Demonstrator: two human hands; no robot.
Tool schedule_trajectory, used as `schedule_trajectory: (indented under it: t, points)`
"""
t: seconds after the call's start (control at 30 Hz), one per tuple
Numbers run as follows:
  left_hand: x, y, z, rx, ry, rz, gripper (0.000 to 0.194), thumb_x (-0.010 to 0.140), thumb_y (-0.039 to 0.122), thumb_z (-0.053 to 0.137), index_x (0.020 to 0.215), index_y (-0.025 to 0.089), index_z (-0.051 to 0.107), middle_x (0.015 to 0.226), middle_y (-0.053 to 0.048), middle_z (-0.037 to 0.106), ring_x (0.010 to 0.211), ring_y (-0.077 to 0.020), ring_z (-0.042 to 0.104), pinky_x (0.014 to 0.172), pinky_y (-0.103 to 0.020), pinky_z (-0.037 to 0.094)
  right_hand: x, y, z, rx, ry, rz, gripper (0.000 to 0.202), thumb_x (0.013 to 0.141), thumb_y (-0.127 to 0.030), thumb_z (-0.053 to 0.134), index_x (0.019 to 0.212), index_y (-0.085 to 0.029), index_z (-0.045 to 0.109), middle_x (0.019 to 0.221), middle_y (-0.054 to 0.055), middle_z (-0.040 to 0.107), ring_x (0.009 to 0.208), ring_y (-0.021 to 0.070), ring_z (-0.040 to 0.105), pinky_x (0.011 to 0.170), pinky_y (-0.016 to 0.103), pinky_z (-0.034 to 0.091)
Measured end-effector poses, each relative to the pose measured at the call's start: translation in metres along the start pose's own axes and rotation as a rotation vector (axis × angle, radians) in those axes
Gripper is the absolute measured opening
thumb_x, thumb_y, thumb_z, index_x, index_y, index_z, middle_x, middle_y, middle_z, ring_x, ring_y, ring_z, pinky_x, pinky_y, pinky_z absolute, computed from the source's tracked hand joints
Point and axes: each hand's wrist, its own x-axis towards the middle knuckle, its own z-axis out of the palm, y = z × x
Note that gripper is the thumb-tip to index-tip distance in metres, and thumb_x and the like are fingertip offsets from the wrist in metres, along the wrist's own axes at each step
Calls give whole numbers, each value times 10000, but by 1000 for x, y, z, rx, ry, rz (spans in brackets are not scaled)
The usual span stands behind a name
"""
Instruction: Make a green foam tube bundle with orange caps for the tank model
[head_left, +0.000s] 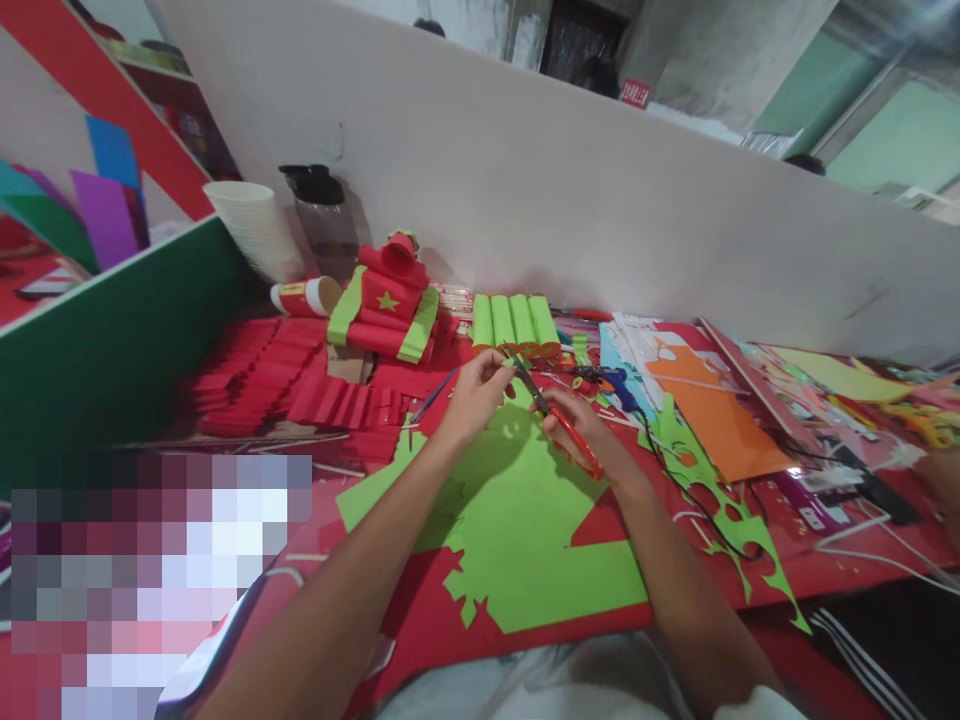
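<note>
My right hand (577,425) is closed around the red handles of a pair of scissors (574,440), whose dark blades point up and away to the left. The fingertips of my left hand (480,385) are pinched together by the blade tips, on what looks like a small piece of green paper (510,362); most of it is hidden. Beneath both hands lie green sheets (525,500) with jagged cut edges, on a red tabletop (405,630). Just beyond the hands stands a row of several green paper rolls (514,320).
At the left are a red-and-green paper model (386,305), pleated red strips (247,375), stacked paper cups (255,225) and a dark-lidded bottle (322,215). A blue glue gun (619,385), orange paper (705,410) and cut green scraps (727,515) lie right. A white partition (600,220) rises behind.
</note>
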Motion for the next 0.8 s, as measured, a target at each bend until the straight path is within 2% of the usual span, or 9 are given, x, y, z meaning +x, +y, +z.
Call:
schedule_trajectory:
  t: [0.23, 0.4, 0.8]
  points:
    - [-2, 4, 0, -5, -18, -5, 178, 788, 310, 594, 719, 193, 480, 626, 37, 521, 548, -86, 523, 510, -193, 373, -2, -1, 0, -39, 4, -14, 448, 832, -649, 570, 951, -217, 565, 708, -29, 474, 492, 86, 375, 431, 214, 313]
    - [-5, 7, 1, 14, -50, 4, 189, 793, 322, 595, 714, 197, 478, 580, 53, 491, 530, -89, 502, 510, -205, 346, -2, 3, 1, 41, -22, 18, 478, 840, -681, 527, 984, -225, 551, 662, -50, 419, 444, 77, 343, 397, 212, 292]
    - [-7, 9, 2, 16, -84, 13, 193, 802, 335, 574, 718, 198, 469, 569, 55, 469, 537, -94, 498, 508, -205, 330, -2, 5, 0, 90, -32, 20, 418, 871, -631, 532, 990, -231, 540, 645, -55, 410, 429, 70, 330, 387, 207, 268]
